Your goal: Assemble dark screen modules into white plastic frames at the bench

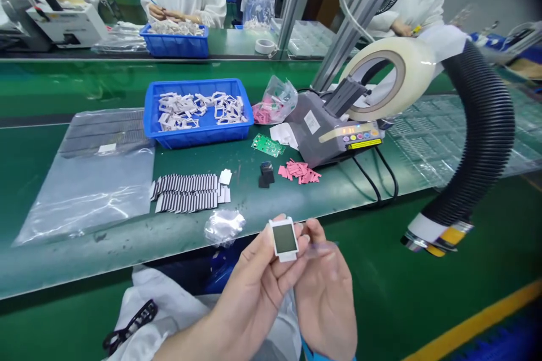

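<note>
My left hand (258, 282) pinches a small white-framed display module (284, 239) with a grey screen, held up facing me below the table edge. My right hand (325, 293) sits right beside it, fingers curled, its fingertips holding a thin clear film (322, 248) next to the module. On the green table lie rows of dark striped strips (186, 193), a crumpled clear film (224, 227), a small black block (266, 174), pink tabs (301, 171) and a green circuit board (267, 145).
A blue bin (199, 134) of white frames stands at mid table, a clear bag (91, 180) of dark sheets to its left. A tape dispenser (334, 130) with a large tape roll (396, 76) stands right, beside a black corrugated hose (483, 141). People in white coats work at the far bench.
</note>
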### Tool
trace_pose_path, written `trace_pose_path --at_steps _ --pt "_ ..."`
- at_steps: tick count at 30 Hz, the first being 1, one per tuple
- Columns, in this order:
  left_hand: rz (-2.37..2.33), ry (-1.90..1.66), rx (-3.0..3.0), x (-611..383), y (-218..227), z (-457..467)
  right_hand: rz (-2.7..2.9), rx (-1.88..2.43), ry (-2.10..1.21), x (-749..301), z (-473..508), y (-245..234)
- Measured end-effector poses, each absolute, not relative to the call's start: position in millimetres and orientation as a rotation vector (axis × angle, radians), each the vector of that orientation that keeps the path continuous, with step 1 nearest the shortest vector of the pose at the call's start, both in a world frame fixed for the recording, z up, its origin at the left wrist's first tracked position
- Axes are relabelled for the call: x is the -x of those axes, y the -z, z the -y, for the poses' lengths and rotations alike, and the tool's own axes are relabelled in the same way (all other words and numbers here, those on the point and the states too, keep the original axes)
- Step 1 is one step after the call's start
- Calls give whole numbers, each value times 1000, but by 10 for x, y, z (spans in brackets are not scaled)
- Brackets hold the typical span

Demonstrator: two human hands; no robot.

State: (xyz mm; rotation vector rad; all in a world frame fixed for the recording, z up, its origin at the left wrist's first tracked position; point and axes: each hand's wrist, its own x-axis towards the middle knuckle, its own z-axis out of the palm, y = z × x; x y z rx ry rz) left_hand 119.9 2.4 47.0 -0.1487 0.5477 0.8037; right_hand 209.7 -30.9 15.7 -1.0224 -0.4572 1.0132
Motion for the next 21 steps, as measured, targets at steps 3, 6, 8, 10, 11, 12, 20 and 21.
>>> trace_pose_path --at_steps 3,6,8,10,11,12,20,21 --pt "-570 -799 150 -1189 -503 2 426 1100 -935 -2097 306 -156" --pt "-571 -807 156 -1196 -498 13 437 1148 -856 -2065 307 -161" --pt "-555 -824 164 -1204 -489 16 507 1160 -858 -2034 307 -170" --pt "-553 -843 179 -1208 -488 15 587 1173 -873 -2007 303 -182" --pt "-556 -852 185 -1207 -492 13 615 1181 -877 -1996 300 -188" --pt "-558 -856 185 -1205 -499 12 633 1189 -878 -1988 296 -193" --pt "-525 -848 157 -1157 -541 32 579 1177 -844 -1998 303 -190" --pt "-527 -842 164 -1152 -539 36 563 1180 -826 -2004 308 -181"
